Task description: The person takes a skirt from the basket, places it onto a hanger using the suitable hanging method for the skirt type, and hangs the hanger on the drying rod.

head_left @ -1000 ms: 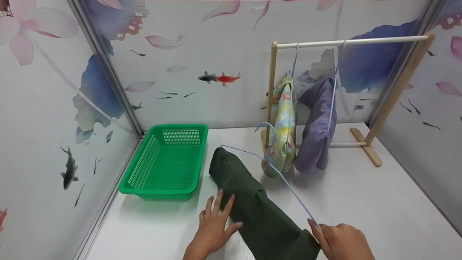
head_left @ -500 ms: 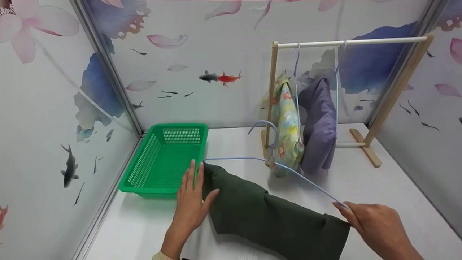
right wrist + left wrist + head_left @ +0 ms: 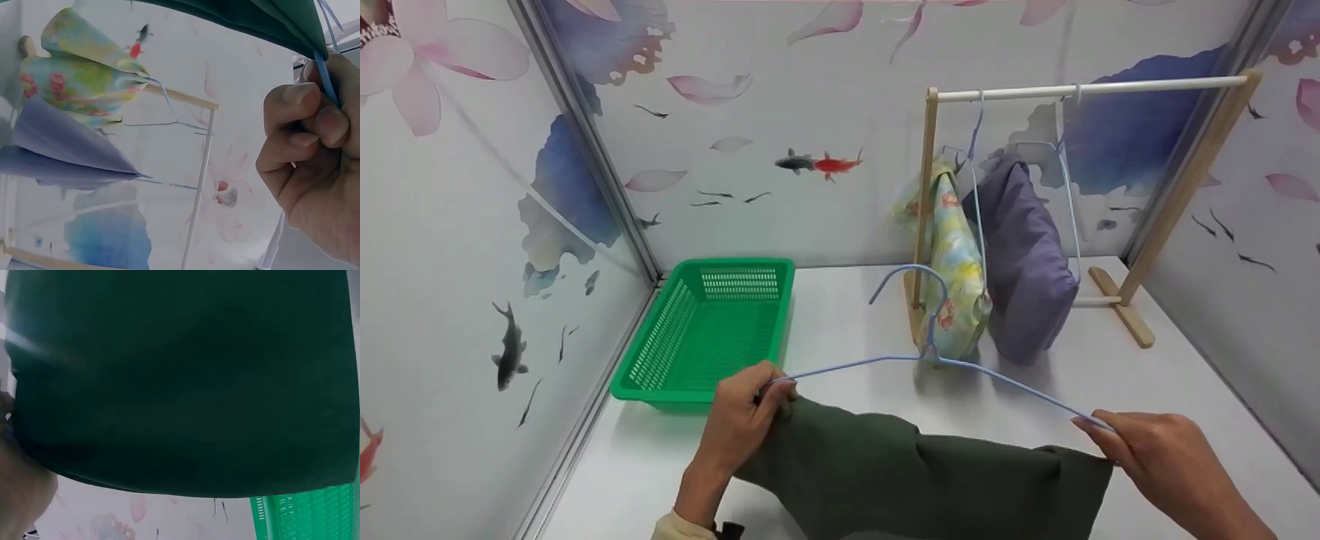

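In the head view, both hands hold up a light blue clothes hanger by its two ends, its hook pointing up. A dark green garment hangs below it; its exact kind cannot be told. The left hand pinches the hanger's left end at the cloth's upper corner. At the other end, the right hand grips the wire beside the cloth's right corner. The green cloth fills most of the left wrist view. Curled fingers of the right hand show around the wire in the right wrist view.
A wooden rack with a white bar stands at the back right. On it hang a flowered garment and a purple garment. Left of the hands sits a green plastic basket on the white table.
The left hand has gone from lying open on the cloth to pinching the hanger's left end. The hanger and green garment have swung level and risen; the right hand has moved right.
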Demonstrator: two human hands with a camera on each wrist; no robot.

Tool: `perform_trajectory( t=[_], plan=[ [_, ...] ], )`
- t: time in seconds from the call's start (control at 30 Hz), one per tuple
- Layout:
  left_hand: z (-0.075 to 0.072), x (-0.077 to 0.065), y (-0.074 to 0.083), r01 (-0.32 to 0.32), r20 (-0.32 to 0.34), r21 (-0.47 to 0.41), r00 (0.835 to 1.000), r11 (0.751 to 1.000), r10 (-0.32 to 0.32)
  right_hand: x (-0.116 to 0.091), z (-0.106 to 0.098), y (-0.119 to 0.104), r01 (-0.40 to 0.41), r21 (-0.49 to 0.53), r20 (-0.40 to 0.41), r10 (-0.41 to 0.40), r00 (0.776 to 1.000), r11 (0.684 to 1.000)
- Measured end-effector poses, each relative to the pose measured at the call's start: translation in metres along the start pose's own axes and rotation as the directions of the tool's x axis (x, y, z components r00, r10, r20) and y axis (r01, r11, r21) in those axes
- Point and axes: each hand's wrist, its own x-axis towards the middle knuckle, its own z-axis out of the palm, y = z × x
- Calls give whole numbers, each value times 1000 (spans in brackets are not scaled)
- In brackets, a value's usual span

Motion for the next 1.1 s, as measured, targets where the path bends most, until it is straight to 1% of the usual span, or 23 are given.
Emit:
perform_trajectory(
  t=[0.03,0.07,0.17,0.33,0.37,0.43,0.5,0.57,0.63,0.73,0.77,0.87,0.9,0.97,1.03,1.1],
  plan=[
    [0,-1,0,-37,-1,-28,999,999,37,-1,0,2,3,7,-9,-3,1000,1000],
    [0,-3,0,-68,-6,-36,998,997,67,-1,0,3,11,11,-17,-10,1000,1000],
    [3,-6,1,-137,-41,-19,990,990,136,-1,1,6,43,42,-23,-42,999,998],
    [8,-11,3,-184,-131,24,974,983,185,-2,3,6,55,136,9,-56,998,989],
    [8,-11,3,-192,-146,36,970,981,196,-2,3,5,58,162,21,-63,998,985],
    [9,-11,4,-210,-173,64,960,976,218,-2,4,6,54,226,75,-72,995,973],
    [10,-11,5,-226,-201,85,950,970,239,-3,4,7,31,324,153,-85,985,945],
    [10,-11,6,-238,-224,96,941,966,254,-4,6,8,-11,435,229,-98,968,901],
    [10,-11,7,-246,-245,105,933,964,265,-6,8,10,-29,529,273,-137,952,848],
    [10,-11,7,-255,-263,121,924,959,278,-8,13,13,-13,623,276,-204,939,782],
    [11,-12,6,-258,-268,127,921,958,284,-9,14,14,2,641,268,-226,937,768],
    [10,-13,4,-270,-276,129,914,954,296,-9,16,15,34,666,244,-262,934,745],
    [10,-13,4,-275,-276,125,913,953,300,-9,15,15,44,668,236,-268,934,743],
    [9,-13,3,-282,-271,118,913,952,304,-8,14,15,60,651,222,-266,938,757],
    [7,-14,4,-276,-263,124,917,953,299,-7,12,16,56,613,223,-240,945,788],
    [4,-15,4,-266,-263,136,919,954,293,-7,9,17,34,564,222,-191,956,825]
  ],
)
